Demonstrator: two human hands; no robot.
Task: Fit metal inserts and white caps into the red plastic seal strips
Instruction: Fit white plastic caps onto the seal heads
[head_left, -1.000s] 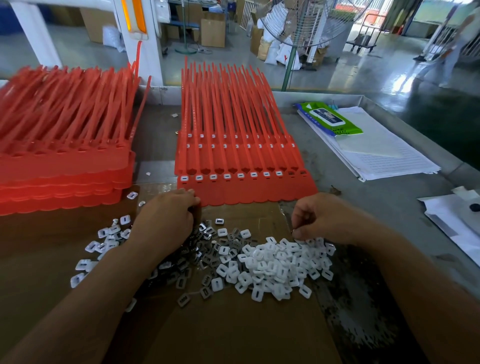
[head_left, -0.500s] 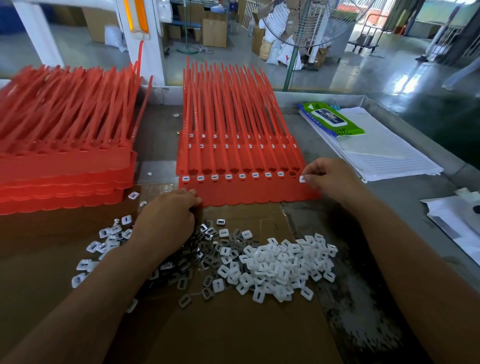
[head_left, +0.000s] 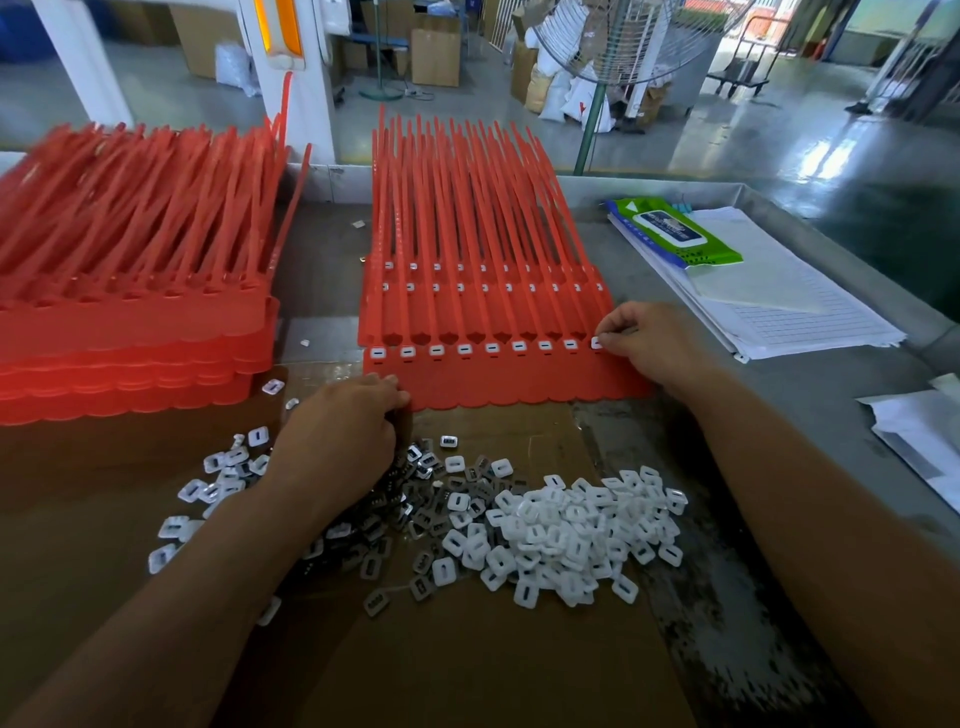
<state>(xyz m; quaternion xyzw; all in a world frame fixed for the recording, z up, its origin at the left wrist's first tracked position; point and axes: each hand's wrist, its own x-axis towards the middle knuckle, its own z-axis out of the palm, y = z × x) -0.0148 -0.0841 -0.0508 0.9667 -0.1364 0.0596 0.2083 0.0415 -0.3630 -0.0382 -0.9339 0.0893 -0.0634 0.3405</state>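
Observation:
A sheet of red seal strips (head_left: 483, 374) lies in the middle of the table, with a row of white caps fitted along its near band. My right hand (head_left: 649, 345) pinches a white cap (head_left: 597, 342) at the rightmost slot of that row. My left hand (head_left: 343, 441) rests curled on the cardboard at the sheet's near left corner, over a heap of grey metal inserts (head_left: 415, 499); what its fingers hold is hidden. A pile of loose white caps (head_left: 566, 530) lies to the right of the inserts.
A thick stack of red seal sheets (head_left: 130, 332) stands at the left. Brown cardboard (head_left: 467, 665) covers the near table. Lined papers (head_left: 779, 301) and a green wipes pack (head_left: 675, 234) lie at the right, more paper (head_left: 919, 431) at the far right edge.
My right hand went from the white cap pile up to the right end of the cap row, carrying a cap. My left hand stayed in place.

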